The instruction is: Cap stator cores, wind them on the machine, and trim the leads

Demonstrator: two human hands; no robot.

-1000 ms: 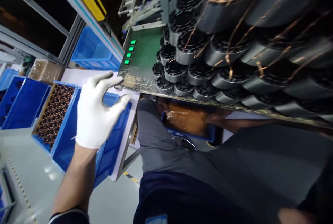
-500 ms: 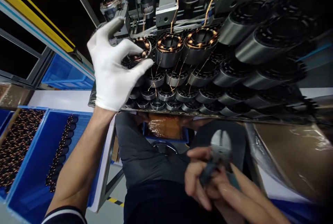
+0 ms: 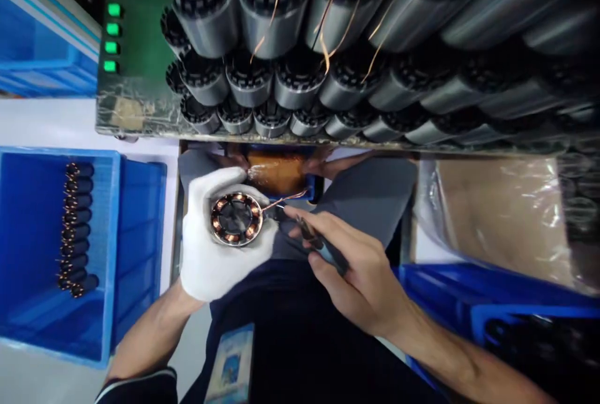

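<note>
My left hand (image 3: 206, 247), in a white glove, is wrapped around a wound motor stator (image 3: 214, 219) above my lap. Copper coils ring its open top, which faces me. A twisted copper wire (image 3: 285, 198) sticks out from its right side. My bare right hand (image 3: 354, 266) grips wire cutters (image 3: 323, 244) with dark handles. Their jaws point left, close to the stator's rim and just below the wire. Whether the jaws touch the wire I cannot tell.
Rows of stators (image 3: 300, 85) stand along the bench ahead, some with loose copper wires. Four-sided blue bin (image 3: 138, 235) at left holds several wound stators (image 3: 77, 229). Green lit buttons (image 3: 112, 29) sit at the bench's left end. Plastic-wrapped cardboard (image 3: 501, 210) lies at right.
My left hand has taken the stator from the bench and brought it down over my lap. My right hand has moved the cutters up and left beside it. The view has tilted downward.
</note>
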